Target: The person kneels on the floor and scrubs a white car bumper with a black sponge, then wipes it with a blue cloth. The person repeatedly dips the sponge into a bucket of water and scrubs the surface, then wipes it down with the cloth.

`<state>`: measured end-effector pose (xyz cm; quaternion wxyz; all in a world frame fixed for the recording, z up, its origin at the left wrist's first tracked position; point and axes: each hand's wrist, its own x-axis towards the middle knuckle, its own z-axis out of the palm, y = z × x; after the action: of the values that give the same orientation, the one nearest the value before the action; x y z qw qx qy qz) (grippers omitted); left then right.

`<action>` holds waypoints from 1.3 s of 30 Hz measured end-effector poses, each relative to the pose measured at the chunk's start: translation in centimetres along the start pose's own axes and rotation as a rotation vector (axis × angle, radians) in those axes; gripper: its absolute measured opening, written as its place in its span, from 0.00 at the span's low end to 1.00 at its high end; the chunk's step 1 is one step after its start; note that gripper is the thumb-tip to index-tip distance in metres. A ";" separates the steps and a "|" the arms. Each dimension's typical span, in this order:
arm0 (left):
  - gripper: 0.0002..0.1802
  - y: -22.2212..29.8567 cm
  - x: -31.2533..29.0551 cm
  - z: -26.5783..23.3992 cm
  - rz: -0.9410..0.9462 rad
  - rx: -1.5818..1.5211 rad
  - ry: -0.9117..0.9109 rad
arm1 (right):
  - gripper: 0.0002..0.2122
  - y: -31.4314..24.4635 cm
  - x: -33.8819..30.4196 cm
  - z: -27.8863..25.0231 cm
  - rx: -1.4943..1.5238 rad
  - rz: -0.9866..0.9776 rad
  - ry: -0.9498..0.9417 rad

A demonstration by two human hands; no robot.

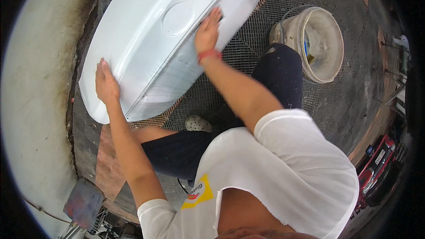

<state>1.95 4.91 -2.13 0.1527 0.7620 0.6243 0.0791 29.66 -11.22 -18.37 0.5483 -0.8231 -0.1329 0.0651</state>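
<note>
Head view: your left hand [107,84] and right hand [207,34] rest straight-fingered, clasping nothing visible, on that glossy white panel [148,46], far left—probably light, stiff, slippery, scratch-prone, best held by both ends.

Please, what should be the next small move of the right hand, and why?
Perhaps slide the right hand a little along the long crease of the white panel: it lies beside that line, while the left hand seems to steady the near end.
</note>
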 end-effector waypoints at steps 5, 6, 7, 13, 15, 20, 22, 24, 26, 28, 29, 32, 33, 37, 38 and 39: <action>0.37 -0.7 0.1 -0.1 0.027 0.042 0.000 | 0.21 -4.7 -10.8 -1.8 0.320 0.274 -0.157; 0.37 -0.8 0.2 0.0 0.047 0.032 -0.001 | 0.19 -5.9 -9.4 -3.5 0.510 0.442 -0.158; 0.37 -0.9 0.3 0.1 0.062 0.019 -0.008 | 0.18 -7.0 -7.6 -6.2 0.698 0.610 -0.151; 0.37 -0.9 0.2 0.2 0.060 -0.025 0.002 | 0.17 -10.6 8.9 -32.4 1.204 0.235 -0.309; 0.36 -0.8 0.1 0.2 0.052 -0.074 0.027 | 0.26 -9.5 12.0 -40.0 1.003 0.242 -0.220; 0.36 -1.0 0.1 0.3 0.029 -0.031 0.089 | 0.25 3.3 18.5 -45.3 0.459 0.498 -0.341; 0.36 -1.2 0.3 0.6 0.020 -0.022 0.110 | 0.21 11.3 19.9 -43.7 0.114 0.621 -0.527; 0.36 -1.5 0.5 0.8 0.019 -0.031 0.126 | 0.20 19.2 20.8 -41.2 -0.410 0.736 -0.706; 0.35 -1.8 0.6 1.0 0.012 -0.037 0.125 | 0.19 25.1 20.7 -40.2 -0.694 0.754 -0.778; 0.35 -2.0 0.5 0.9 0.001 -0.036 0.155 | 0.18 28.7 20.6 -39.7 -0.911 0.757 -0.829; 0.34 -2.0 0.3 0.9 0.001 -0.029 0.175 | 0.17 29.8 20.5 -39.7 -0.979 0.764 -0.845; 0.34 -1.9 -0.2 1.1 -0.033 -0.018 0.154 | 0.16 31.0 20.8 -40.0 -1.066 0.784 -0.874; 0.34 -1.8 -0.3 1.1 -0.046 -0.037 0.155 | 0.15 31.0 21.1 -40.1 -1.067 0.794 -0.876; 0.35 -1.9 -0.4 1.4 0.007 0.007 0.257 | 0.14 31.1 22.8 -40.3 -0.981 0.816 -0.866; 0.34 -2.0 -0.4 1.3 -0.044 -0.032 0.153 | 0.14 30.9 23.2 -40.7 -0.918 0.829 -0.859; 0.30 -2.0 -0.6 1.3 -0.037 -0.043 0.197 | 0.13 30.5 23.5 -41.0 -0.829 0.847 -0.847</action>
<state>0.38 4.49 -4.00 0.1085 0.7353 0.6485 0.1642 66.99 -51.79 -29.51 0.0206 -0.8482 -0.0175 0.5290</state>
